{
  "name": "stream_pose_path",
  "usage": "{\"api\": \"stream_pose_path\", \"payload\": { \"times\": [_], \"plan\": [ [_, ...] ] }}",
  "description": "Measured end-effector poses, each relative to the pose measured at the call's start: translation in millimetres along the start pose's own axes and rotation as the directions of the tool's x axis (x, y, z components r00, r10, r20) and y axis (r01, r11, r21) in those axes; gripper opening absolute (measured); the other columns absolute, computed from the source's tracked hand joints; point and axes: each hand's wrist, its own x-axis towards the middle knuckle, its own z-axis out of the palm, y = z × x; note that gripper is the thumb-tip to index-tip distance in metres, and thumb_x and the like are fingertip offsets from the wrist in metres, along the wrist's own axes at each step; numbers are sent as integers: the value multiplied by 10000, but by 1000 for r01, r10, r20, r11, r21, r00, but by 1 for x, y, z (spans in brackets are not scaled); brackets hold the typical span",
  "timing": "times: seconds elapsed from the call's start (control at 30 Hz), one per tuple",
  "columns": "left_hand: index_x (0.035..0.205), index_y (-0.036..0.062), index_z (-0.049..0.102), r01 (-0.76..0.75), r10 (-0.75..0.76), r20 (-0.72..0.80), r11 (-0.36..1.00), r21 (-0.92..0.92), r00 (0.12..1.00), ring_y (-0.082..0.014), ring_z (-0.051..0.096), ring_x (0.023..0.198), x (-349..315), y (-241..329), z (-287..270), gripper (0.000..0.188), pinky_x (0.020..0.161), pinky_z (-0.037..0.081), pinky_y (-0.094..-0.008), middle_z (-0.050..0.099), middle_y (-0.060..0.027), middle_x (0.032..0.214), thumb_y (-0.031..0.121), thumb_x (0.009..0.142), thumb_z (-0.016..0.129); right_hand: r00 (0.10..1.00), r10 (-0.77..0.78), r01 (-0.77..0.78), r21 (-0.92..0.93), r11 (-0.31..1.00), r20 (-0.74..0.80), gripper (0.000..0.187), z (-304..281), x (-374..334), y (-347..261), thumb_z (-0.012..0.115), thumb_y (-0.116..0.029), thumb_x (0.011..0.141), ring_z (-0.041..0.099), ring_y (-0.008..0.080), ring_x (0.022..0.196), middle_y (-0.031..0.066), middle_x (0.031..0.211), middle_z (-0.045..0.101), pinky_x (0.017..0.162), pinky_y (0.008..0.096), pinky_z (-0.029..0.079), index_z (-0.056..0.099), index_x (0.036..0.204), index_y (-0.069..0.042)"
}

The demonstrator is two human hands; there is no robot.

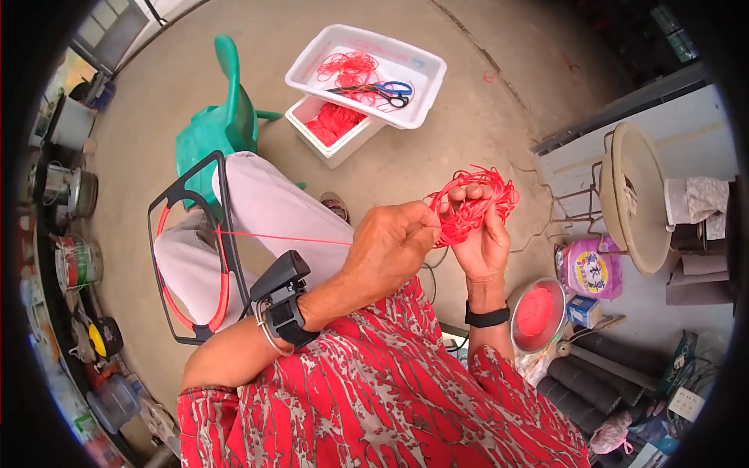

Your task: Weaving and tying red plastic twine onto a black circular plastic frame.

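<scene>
A tangled bundle of thin red cord [493, 195] rests in my right hand [480, 246], its fingers curled around the strands. Close against the bundle's left side, my left hand [394, 242] is closed in a pinch at the cord. One taut red strand [285, 237] runs leftward from beneath my left hand to a black frame [224, 257] that stands by my knees. Red bands [218, 312] wrap the curved inner part of this frame. What exactly lies between my left fingertips is partly hidden.
Ahead, a white tray [425, 105] with red cord and blue-handled scissors [396, 87] sits on a white box [331, 156] of red strands. A green chair [204, 136] stands left. At right are a metal bowl [560, 306], a purple package [591, 269] and a round beige basin [651, 203].
</scene>
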Motion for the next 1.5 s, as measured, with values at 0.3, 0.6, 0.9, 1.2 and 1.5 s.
{"api": "stream_pose_path", "payload": {
  "times": [0.3, 0.6, 0.9, 1.2, 1.5],
  "plan": [
    [904, 1, 614, 59, -61, -38, 996, -63, 997, 9, 408, 573, -2, 5, 1, 58, 497, 320, -182, 543, 60, 637, 55, 894, 594, 995, 83, -80, -44, 996, 63, 284, -9, -7, -3, 725, -210, 815, 417, 156, 1000, -1, 1056, 445, 959, 335, 346, 564, 1032, -124],
    [960, 14, 588, 50, -54, -8, 961, -271, 998, 26, 342, 531, -2, 12, 3, 128, 467, 247, -189, 430, 100, 554, 79, 869, 651, 998, 60, -58, -90, 994, 14, 440, 11, -4, -2, 629, 78, 684, 455, 189, 994, 30, 1027, 469, 967, 343, 362, 515, 1062, -116],
    [923, 5, 571, -99, 105, -90, 993, 64, 990, 14, 308, 499, 0, 5, 13, 105, 429, 229, -217, 381, 97, 513, 46, 851, 637, 1000, -6, 9, -175, 985, 16, 384, 16, -5, -2, 568, 100, 686, 469, 200, 1011, 56, 1029, 490, 977, 334, 363, 513, 1027, -66],
    [843, 1, 561, -45, 33, -166, 997, -68, 986, 16, 343, 519, 7, -4, 13, 36, 432, 274, -199, 447, 80, 546, 2, 835, 596, 977, 16, -89, -337, 937, -213, 348, 15, -13, 3, 583, 11, 855, 558, 190, 1073, 82, 1147, 591, 967, 354, 429, 529, 1199, 5],
    [824, 10, 537, -20, 19, -143, 1000, -11, 990, 23, 381, 530, 10, -3, 14, 62, 454, 314, -190, 475, 75, 540, -22, 825, 590, 925, 58, -214, -389, 896, -376, 307, 9, -18, -1, 581, -5, 850, 596, 173, 1001, 80, 1070, 619, 923, 336, 470, 540, 1155, -4]
  ]
}}
